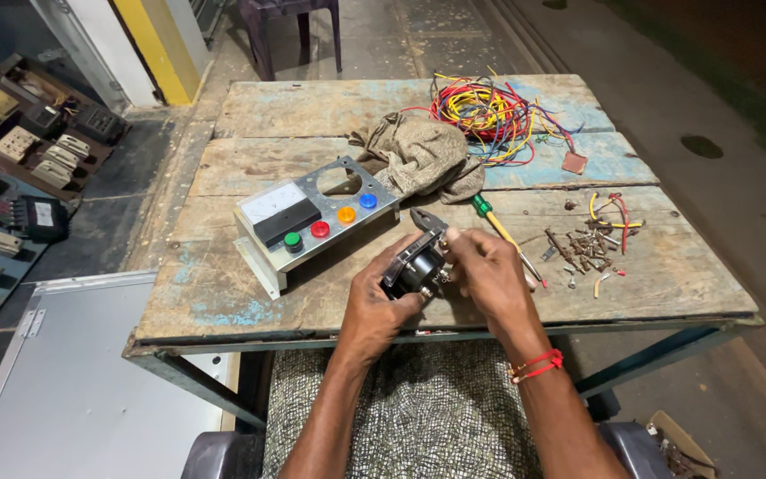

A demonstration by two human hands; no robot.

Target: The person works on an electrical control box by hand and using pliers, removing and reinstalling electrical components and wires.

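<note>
My left hand (372, 306) grips a round black meter-like part (416, 264) from below, just above the near part of the wooden table (223, 293). My right hand (488, 270) pinches at its top right side, fingertips on the part. Pliers (427, 219) lie right behind it. A grey metal panel (312, 217) with a white-faced gauge, a round cut-out and green, red, orange and blue buttons stands to the left of my hands.
A green-handled screwdriver (498, 228) lies right of my hands, beside a scatter of screws and wire bits (589, 244). A rag (423, 155) and a tangle of coloured wires (482, 111) sit farther back. Electrical parts (28, 142) lie on the floor left, a grey metal sheet (73, 381) below.
</note>
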